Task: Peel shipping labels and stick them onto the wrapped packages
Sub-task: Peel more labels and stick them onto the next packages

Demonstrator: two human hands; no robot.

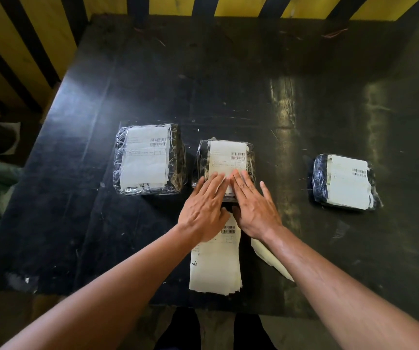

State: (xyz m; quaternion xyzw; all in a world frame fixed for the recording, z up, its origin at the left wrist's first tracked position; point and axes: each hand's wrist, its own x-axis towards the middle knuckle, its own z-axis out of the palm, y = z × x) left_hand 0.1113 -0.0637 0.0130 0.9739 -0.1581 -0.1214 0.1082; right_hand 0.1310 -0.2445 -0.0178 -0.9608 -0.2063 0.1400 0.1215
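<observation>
Three plastic-wrapped dark packages lie on the black table. The left package and the right package each carry a white label. On the middle package my left hand and my right hand press flat, fingers straight, on the near half of its white label. A stack of white label sheets lies near the table's front edge, partly hidden under my wrists.
A loose strip of white backing paper lies right of the stack, under my right forearm. A yellow and black striped wall stands behind and left of the table. My feet show below the front edge.
</observation>
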